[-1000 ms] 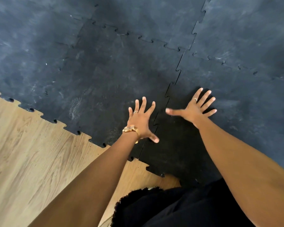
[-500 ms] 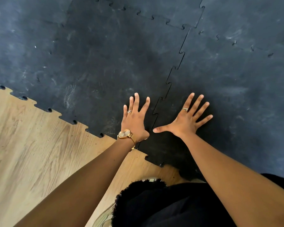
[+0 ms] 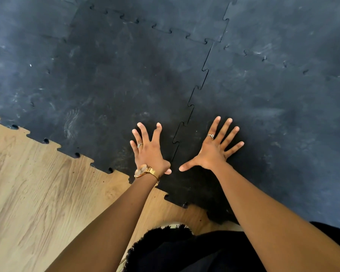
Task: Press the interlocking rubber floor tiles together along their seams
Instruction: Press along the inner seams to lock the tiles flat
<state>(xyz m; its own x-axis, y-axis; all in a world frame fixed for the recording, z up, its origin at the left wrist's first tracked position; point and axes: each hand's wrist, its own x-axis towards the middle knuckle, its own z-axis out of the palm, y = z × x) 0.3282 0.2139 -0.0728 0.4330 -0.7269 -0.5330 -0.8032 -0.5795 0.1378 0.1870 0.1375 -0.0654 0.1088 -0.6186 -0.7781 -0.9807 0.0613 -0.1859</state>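
**Head view: two flat hands on the black mats**

Head view looks down, and closest to us we see dark black cloth with a fuzzy edge (image 3: 185, 250) at the bottom. Two bare arms reach out from there.

Next comes the light brown wooden floor (image 3: 37, 193). It fills the lower left side. The bumpy edge of the mats runs across it like puzzle teeth.

Then we see our hands. Our left hand (image 3: 148, 152) lies flat with the fingers spread wide, holding nothing. It has a round gold wristwatch (image 3: 142, 171) on the wrist and a thin ring on one finger. It rests on the dark black rubber floor tile on the left (image 3: 110, 79).

Our right hand (image 3: 214, 150) is also flat and spread wide, holding nothing. It wears a small ring too. It rests on the dark black rubber floor tile on the right (image 3: 283, 114).

Between the two hands runs the wiggly puzzle seam (image 3: 186, 116). The thumbs point at each other near it.

Farther away, more black tiles join with the same wiggly lines. They have pale dusty marks on them.
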